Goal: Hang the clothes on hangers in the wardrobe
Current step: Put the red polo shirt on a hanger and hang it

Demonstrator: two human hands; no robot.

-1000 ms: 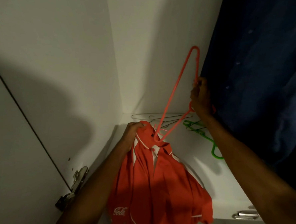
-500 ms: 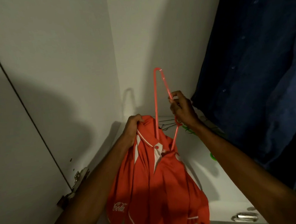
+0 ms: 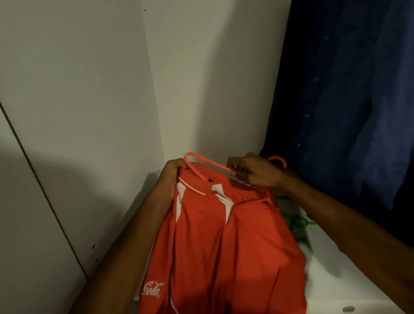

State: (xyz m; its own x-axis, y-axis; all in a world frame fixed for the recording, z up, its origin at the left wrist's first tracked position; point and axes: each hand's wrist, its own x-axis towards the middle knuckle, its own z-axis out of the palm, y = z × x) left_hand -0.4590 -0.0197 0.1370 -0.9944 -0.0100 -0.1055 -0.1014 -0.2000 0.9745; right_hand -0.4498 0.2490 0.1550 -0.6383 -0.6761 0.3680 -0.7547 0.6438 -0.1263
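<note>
Now the shirt collar is gripped by the left hand. The hanger is pinched by the right hand. Soft, limp cloth is best held at the collar.

A dark blue garment hangs just right of my right hand. Below that hand, a green hanger lies on the white shelf, partly hidden.

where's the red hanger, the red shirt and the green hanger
red hanger (image 3: 209, 165), head view, on the bar running between the hands
red shirt (image 3: 231, 252), head view, on the front panel
green hanger (image 3: 299, 221), head view, on the part showing right of the shirt
</note>
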